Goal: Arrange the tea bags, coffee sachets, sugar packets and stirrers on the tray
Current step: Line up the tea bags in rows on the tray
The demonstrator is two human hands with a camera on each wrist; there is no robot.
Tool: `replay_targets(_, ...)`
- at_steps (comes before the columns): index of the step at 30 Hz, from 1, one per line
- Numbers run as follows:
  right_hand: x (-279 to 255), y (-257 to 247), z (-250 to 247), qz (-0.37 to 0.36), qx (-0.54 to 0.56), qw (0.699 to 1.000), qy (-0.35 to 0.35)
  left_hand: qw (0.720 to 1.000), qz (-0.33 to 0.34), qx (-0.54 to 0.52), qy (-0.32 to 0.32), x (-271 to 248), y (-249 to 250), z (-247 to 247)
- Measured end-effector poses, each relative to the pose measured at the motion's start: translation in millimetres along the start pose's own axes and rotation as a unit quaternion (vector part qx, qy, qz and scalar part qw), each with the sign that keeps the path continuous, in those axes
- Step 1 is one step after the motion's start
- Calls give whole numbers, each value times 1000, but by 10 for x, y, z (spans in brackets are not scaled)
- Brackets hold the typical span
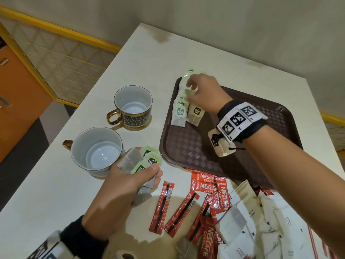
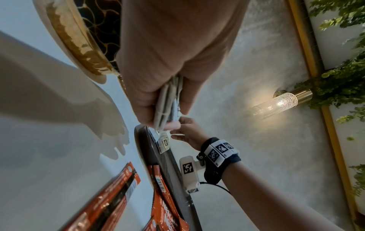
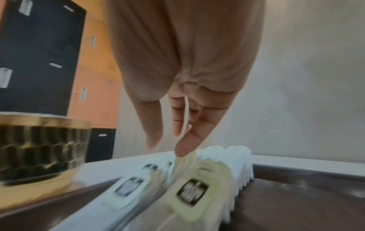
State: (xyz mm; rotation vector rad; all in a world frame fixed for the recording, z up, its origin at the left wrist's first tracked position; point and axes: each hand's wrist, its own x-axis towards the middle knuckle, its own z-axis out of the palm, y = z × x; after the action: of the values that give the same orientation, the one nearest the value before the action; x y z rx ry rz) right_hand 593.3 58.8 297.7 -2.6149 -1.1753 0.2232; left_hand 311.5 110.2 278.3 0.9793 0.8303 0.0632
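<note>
Lengthwise, tea bags [image 1: 183,101] line the tray's [image 1: 205,156] left edge.

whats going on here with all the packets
A person is laying tea bags in rows at the far left corner of the brown tray. The right hand touches the rows; the left hand grips a bunch of tea bags. Coffee sachets and sugar packets lie on the table.

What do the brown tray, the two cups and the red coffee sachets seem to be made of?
Brown tray: likely moulded plastic, matte, with a woven-pattern texture. Two cups: probably glazed ceramic, glossy white inside, with gold trim on the handle. Red coffee sachets: seemingly foil-plastic film; shiny, with crimped ends.
</note>
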Motion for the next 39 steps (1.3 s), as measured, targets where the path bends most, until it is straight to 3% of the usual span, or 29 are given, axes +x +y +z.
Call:
replay_targets(8,108,43,-14,-19,-97,993,-67,1000,2,25,-3,-3,-7,9)
replay_targets(13,137,62,-13,-28,-99,994,-49,1000,-1,10,3,12,-12,-5)
replay_targets(19,73,-28,118,-174,-115,974,-87,1000,-7,20,-7,23,-12,13)
replay_targets(24,11,12,96,-176,-169,964,-104,1000,-12,9,-4,-1,-1,48)
replay_targets(27,-114,48,-26,-114,-114,987,-8,1000,-17,-12,7,1,0,54)
replay_targets(30,-295,212,-47,52,-19,995,86,999,-27,-17,11,-2,13,62)
replay_targets(32,-401,297,32,146,42,986,63,999,-27,-31,3,-9,16,67)
replay_targets(34,-439,331,128,197,94,976,27,999,-29,-46,-8,-26,19,68)
replay_targets(39,-347,289,205,239,176,955,29,993,-57,-99,-39,-13,56,96)
